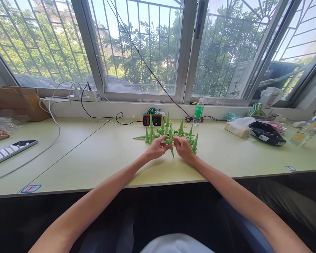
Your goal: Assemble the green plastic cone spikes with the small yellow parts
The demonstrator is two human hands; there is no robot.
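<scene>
Left hand has its fingers closed on a green spike, cup end up, tip angled down toward the viewer. Spike is in front of the person, between both hands, at the near side of a cluster of similar green spikes. Right hand: fingers bunched at the right side of the cup; can't tell whether they grip the cup or a small part, too small to make out.

Cluster sits on the tabletop, many cones upright, one at far left lying flat, yellow bits among them. Phone with lit display just behind it; green-labelled bottle behind right, upright. Tissue pack well to the right.
</scene>
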